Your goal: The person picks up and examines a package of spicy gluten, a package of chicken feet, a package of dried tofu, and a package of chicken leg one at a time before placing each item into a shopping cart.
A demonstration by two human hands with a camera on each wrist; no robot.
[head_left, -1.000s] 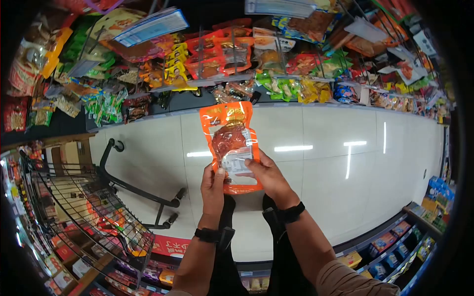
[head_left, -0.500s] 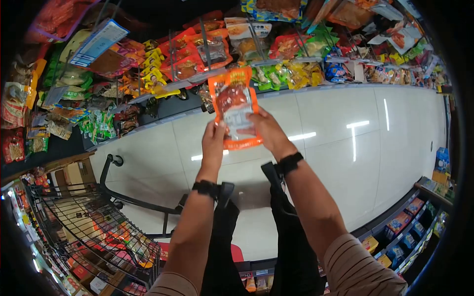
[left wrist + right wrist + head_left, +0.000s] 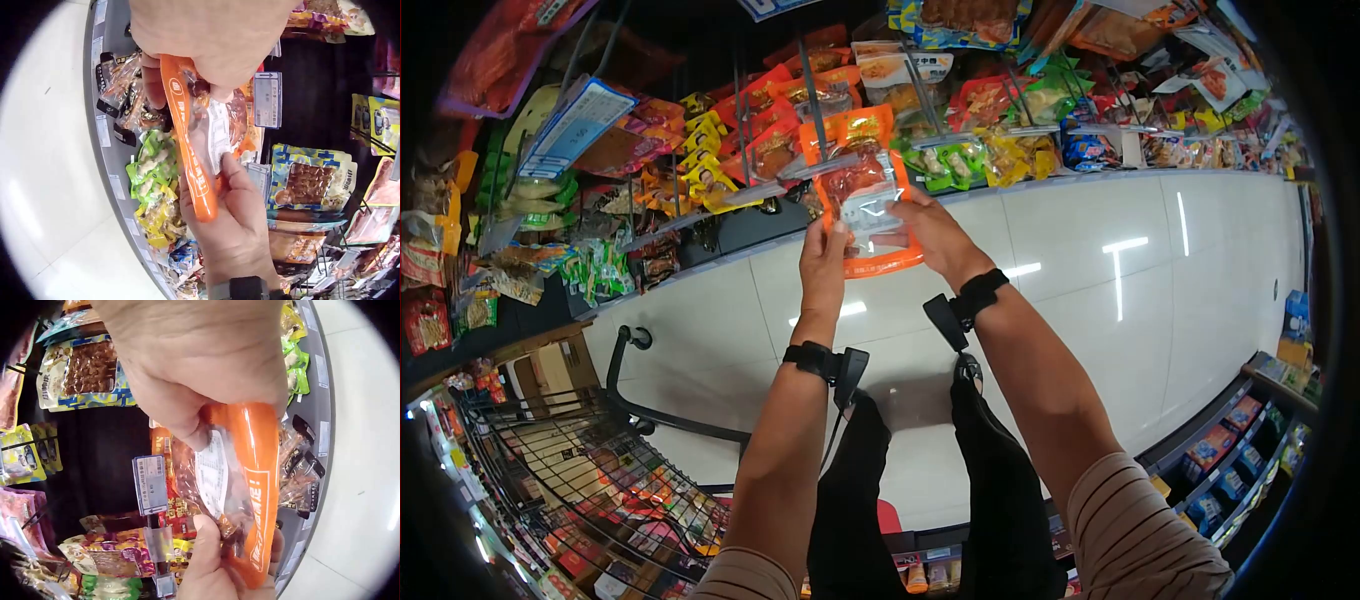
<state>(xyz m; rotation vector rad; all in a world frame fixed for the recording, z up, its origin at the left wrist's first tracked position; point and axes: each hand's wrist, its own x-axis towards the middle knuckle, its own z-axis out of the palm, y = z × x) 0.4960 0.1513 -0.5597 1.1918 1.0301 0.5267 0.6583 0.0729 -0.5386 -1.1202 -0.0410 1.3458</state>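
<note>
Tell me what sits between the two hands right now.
The orange snack packet: left hand pinches one edge, right hand the other, clearest in the head view.

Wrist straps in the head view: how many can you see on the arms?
2. One black strap on the left wrist below the left hand, one on the right wrist below the right hand; both hands hold the orange packet.
</note>
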